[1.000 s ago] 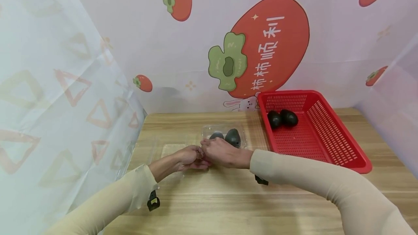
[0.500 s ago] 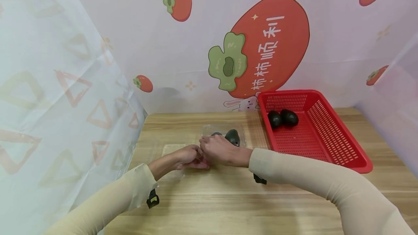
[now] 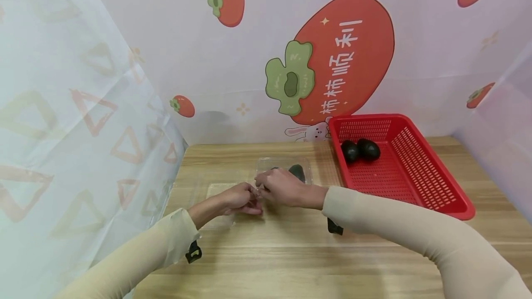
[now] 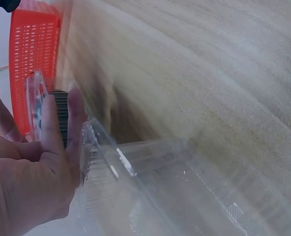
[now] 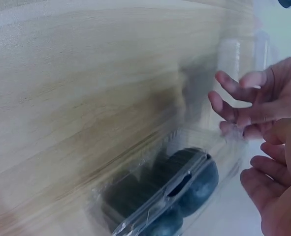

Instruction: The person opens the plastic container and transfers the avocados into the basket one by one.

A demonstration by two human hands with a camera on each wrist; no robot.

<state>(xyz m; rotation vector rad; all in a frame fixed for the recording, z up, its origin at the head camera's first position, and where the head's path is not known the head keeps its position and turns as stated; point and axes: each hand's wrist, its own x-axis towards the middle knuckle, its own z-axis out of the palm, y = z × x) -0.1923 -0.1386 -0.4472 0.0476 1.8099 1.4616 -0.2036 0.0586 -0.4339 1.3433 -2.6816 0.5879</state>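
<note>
A clear plastic clamshell box (image 3: 284,159) stands on the table with its lid (image 4: 184,172) spread out to the left. Two dark avocados (image 5: 199,189) lie inside it; in the head view one avocado (image 3: 297,171) shows behind the right hand and the other is mostly hidden. Both hands meet at the box's near left corner. My left hand (image 3: 242,199) pinches the plastic edge there, some of its fingers sticking out loosely. My right hand (image 3: 284,187) reaches over from the right, thumb and fingertips gripping the same plastic edge, partly covered.
A red perforated basket (image 3: 446,193) stands to the right on the wooden table (image 3: 257,262), holding two more dark avocados (image 3: 368,150). Printed sheets (image 3: 232,68) hang behind and along both sides of the table.
Both hands stay at the same corner with small finger movements. The right hand has risen slightly and now covers more of the avocados, while the left hand's fingers have shifted a little.
</note>
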